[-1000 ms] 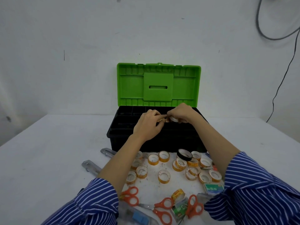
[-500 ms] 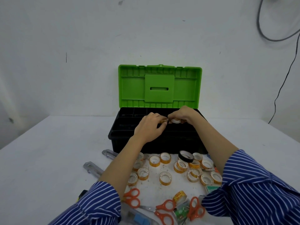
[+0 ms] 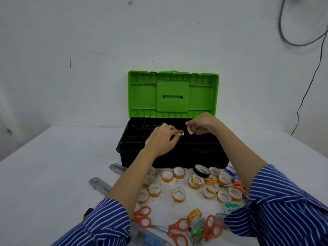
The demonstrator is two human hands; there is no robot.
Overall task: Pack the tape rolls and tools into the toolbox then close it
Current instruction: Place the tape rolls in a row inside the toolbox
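A black toolbox (image 3: 134, 151) stands open with its green lid (image 3: 173, 94) upright at the back. Both hands hover over its tray. My right hand (image 3: 204, 124) pinches a small tape roll (image 3: 190, 130), held on edge. My left hand (image 3: 162, 141) is a short way to the left, its fingertips pinching a small scrap, perhaps the tape's end. Several tape rolls (image 3: 179, 194) lie on the table in front of the box, with one black roll (image 3: 201, 170) among them. Orange scissors (image 3: 142, 216) lie nearer to me.
Two clear plastic cutters (image 3: 99, 183) lie left of my left forearm. A green staple box (image 3: 232, 206) and more small packets sit near my right sleeve. The white table (image 3: 53, 166) meets a wall behind the box. A cable hangs at the right.
My hands have drawn apart over the tray: the right one moved right with the roll, the left stayed. The view shifted slightly.
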